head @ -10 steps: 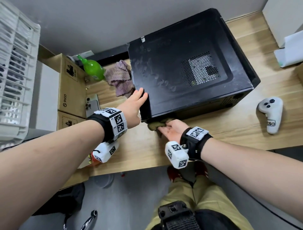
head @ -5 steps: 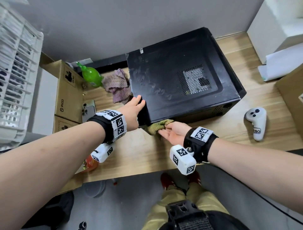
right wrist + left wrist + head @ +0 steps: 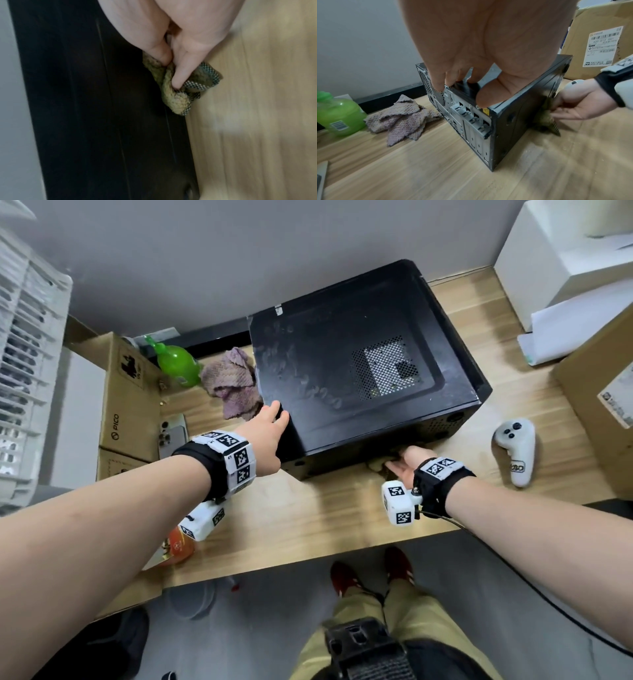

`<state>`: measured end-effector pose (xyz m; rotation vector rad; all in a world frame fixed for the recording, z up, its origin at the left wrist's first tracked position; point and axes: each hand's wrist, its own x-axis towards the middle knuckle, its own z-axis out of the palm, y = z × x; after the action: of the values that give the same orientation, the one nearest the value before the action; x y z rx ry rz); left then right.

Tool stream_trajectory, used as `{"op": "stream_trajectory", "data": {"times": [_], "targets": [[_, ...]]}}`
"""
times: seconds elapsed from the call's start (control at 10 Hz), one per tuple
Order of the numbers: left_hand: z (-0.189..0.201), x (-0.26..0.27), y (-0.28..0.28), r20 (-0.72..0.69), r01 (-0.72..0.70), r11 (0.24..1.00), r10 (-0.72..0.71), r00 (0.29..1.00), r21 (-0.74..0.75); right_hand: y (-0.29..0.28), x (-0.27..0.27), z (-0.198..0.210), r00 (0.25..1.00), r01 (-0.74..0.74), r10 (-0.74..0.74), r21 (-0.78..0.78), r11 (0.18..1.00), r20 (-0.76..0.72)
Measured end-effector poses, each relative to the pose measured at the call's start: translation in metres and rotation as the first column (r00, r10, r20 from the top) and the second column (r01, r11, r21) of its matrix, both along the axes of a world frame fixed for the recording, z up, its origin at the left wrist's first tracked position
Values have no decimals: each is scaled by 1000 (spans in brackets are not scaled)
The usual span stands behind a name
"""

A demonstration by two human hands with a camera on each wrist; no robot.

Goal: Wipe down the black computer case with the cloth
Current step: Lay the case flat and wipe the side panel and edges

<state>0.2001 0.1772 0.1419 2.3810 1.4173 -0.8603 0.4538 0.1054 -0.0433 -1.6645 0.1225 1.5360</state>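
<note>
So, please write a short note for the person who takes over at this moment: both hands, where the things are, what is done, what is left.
Left hand: grips the rear top corner of the black computer case, steadying it on the wooden table.
Right hand: pinches the green cloth and presses it against the case's near side, low down by the table.
Done: cannot judge how much of this side is wiped.
Left: the top panel shows dusty smudges, so wipe it, then the other sides.
A purple cloth and a green bottle lie left of the case, unused.
</note>
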Motion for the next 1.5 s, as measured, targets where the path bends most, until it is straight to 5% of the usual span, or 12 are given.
{"op": "stream_trajectory", "data": {"times": [0.1, 0.2, 0.3, 0.5, 0.8, 0.9, 1.1, 1.2, 1.5], "targets": [[1, 1, -1, -3, -2, 1000, 3, 1000, 11, 0, 44, 19, 979, 197, -200, -76, 978, -37], [2, 6, -2, -26, 1, 1000, 0, 1000, 24, 1, 49, 23, 977, 214, -215, -81, 973, -4], [3, 11, -2, -63, 7, 1000, -5, 998, 25, -5, 24, 41, 999, 47, -47, -1, 999, -15], [9, 22, -2, -139, 26, 999, -22, 990, 34, -6, 3, 81, 998, 2, 1, 50, 999, -57], [1, 22, -1, -165, 57, 997, -46, 985, 59, -13, 65, 69, 989, 86, -89, 28, 996, 118], [-2, 19, 2, -167, 56, 997, -46, 985, 58, -14, 40, 68, 964, -223, 220, 2, 975, 149], [-2, 11, 11, -140, 14, 999, -9, 990, 38, -24, -16, 114, 851, -468, 523, 388, 794, -44], [-1, 10, 13, -153, -25, 1000, 27, 988, 18, -21, 0, 138, 817, -485, 575, 484, 728, -48], [25, 25, 21, -154, -105, 993, 97, 983, -49, 33, 75, 204, 870, -488, 461, 435, 757, 173]]}}
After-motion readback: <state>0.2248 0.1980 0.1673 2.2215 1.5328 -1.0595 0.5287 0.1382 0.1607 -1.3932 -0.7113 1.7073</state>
